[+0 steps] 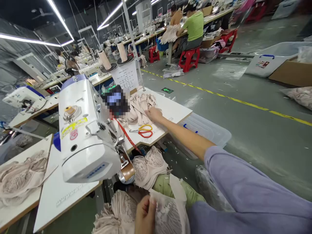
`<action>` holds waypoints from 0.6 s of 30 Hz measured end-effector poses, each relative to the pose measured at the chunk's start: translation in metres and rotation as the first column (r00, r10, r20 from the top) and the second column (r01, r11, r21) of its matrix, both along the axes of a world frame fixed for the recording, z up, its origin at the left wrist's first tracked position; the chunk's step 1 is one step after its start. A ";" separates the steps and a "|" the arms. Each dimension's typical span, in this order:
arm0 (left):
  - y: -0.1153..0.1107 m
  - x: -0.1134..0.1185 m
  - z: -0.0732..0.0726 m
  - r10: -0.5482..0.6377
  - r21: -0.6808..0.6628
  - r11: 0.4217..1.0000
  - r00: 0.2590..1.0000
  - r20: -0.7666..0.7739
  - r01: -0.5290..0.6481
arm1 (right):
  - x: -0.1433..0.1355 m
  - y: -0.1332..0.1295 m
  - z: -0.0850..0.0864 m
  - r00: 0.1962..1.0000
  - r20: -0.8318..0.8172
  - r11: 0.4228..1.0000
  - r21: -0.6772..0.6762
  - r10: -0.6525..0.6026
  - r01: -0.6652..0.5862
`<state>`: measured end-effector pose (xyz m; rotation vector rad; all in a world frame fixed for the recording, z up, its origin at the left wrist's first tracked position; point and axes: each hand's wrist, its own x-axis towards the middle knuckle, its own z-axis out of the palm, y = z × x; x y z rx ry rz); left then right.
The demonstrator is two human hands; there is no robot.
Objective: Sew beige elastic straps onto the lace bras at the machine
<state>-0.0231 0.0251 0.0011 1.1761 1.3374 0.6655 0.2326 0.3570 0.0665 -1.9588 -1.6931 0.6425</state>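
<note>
Far left of the frame: lace pieces [23, 178] are heaped on a side counter [48, 146], apparently kept there as a separate lot. Left of centre: a white sewing machine [89, 146]. Bottom, left of centre: a stack of lace cups [115, 211], gathered low, probably for easy reach. Bottom centre: one left hand [145, 214], thumb pressed to curled fingers; the upper edge of a lace panel [170, 209] is pinched, the rest left hanging to the right, perhaps to keep it unfolded. Just above, a lace garment [151, 165] is draped near the lap. Centre: scissors [145, 131], red- and yellow-handled, are laid on the main counter [174, 112], seemingly within easy reach. Behind them, beige pieces [139, 105] are piled. At the pile's right edge: one right hand [154, 114], fingers bent down onto it; whether anything is gripped cannot be told. The right arm is extended nearly straight from a lavender sleeve [234, 182], lower right, and slanted up across the counter's front edge.
</note>
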 end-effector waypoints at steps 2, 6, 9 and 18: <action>0.004 -0.004 0.014 0.065 0.011 0.998 0.995 -0.080 -0.064 | 0.004 -0.015 -0.004 0.999 -0.040 0.999 0.035 0.014 -0.013; 0.012 -0.015 0.031 0.118 0.110 0.988 0.988 -0.104 -0.107 | -0.006 -0.076 -0.020 0.948 -0.286 0.990 0.022 0.140 -0.139; 0.015 -0.024 0.033 0.151 0.153 0.979 0.984 -0.096 -0.135 | -0.019 -0.147 -0.029 0.555 -0.806 0.918 -0.040 0.204 -0.395; 0.016 -0.031 0.043 0.016 0.195 0.981 0.996 -0.093 0.002 | -0.064 -0.231 -0.037 0.335 -0.863 0.621 -0.032 0.378 -0.784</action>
